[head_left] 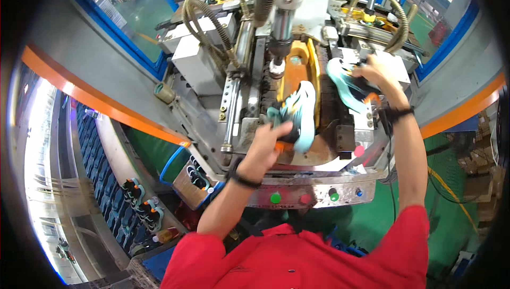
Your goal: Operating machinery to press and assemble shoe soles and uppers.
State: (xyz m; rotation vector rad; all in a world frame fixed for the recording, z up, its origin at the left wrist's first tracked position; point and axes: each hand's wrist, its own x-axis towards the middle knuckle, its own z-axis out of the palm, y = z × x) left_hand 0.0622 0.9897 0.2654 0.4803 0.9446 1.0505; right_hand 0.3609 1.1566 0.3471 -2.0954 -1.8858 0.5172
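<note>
My left hand [264, 148] is closed round the heel end of a sneaker [305, 116] with a pale mint sole and a dark and orange upper. This sneaker lies tipped on its side over the front of the orange-yellow shoe mould [297, 68] in the machine. At the right, my right hand [378, 75] grips a second sneaker [340, 83] with the same pale sole. It is above the machine's right side, and motion blurs the hand somewhat. Over the mould hangs a vertical metal press rod [281, 31] with a white tip.
Metal rods, white boxes and curved hoses [204, 7] flank the mould. A front panel [324, 193] carries green, red and blue buttons. At the lower left, a conveyor [103, 177] has more sneakers [143, 204] beside it, and a blue-rimmed tray [186, 188] holds another. Cartons [481, 167] stand at the right.
</note>
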